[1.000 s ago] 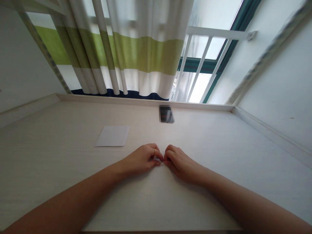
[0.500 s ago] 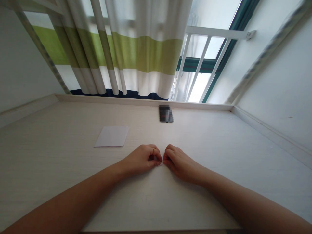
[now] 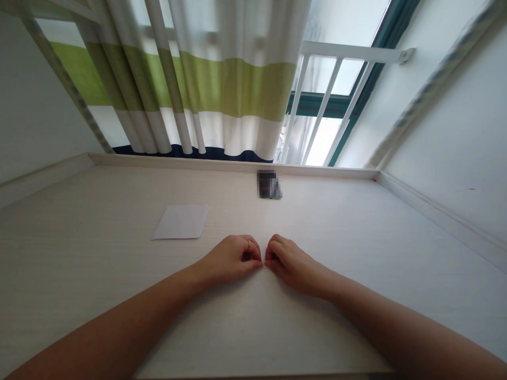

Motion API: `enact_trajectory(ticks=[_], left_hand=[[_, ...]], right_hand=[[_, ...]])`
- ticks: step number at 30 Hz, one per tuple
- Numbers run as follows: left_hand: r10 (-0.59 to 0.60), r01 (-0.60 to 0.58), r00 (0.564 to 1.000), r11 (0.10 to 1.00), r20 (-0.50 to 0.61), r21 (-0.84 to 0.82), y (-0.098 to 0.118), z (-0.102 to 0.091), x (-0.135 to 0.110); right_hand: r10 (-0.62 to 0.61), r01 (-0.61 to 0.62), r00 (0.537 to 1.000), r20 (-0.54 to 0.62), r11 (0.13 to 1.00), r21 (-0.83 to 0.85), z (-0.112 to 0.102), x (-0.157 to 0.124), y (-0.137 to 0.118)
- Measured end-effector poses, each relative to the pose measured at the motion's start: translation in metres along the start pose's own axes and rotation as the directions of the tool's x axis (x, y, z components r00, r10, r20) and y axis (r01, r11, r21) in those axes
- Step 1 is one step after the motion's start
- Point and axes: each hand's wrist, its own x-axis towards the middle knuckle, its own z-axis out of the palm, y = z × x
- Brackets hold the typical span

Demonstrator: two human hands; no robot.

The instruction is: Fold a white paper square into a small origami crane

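Fingertip to fingertip on the surface (image 3: 356,237), left hand (image 3: 232,259) and right hand (image 3: 291,261) each keep a narrow pinched grip, contents too small to see, with the paper (image 3: 181,221) lying apart up-left, and one sliding fingertip could lose whatever's pinched.

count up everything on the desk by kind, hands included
hands: 2 (left hand, right hand)
sheet of white paper: 1
small dark item, blurred: 1
ring on the left hand: 1
total: 5

Pale table (image 3: 356,237), white paper (image 3: 181,221), small dark object (image 3: 269,184)
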Motion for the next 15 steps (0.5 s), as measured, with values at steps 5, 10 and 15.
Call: enact_trajectory(ticks=[5,10,15], left_hand=[[-0.011,0.011,1.000,1.000,0.003,-0.006,-0.0009,0.0002,0.0007],[-0.065,0.065,0.998,0.998,0.007,0.003,-0.0002,0.0001,0.0009],[-0.053,0.053,0.999,0.998,-0.010,-0.019,-0.0008,0.0021,0.0014]], right_hand=[[0.013,-0.013,1.000,0.006,1.000,0.005,0.0005,0.0009,-0.0005],[0.011,-0.011,1.000,-0.015,1.000,0.013,0.0019,0.0008,0.0008],[0.020,-0.020,1.000,-0.005,1.000,0.014,0.0014,0.0010,0.0006]])
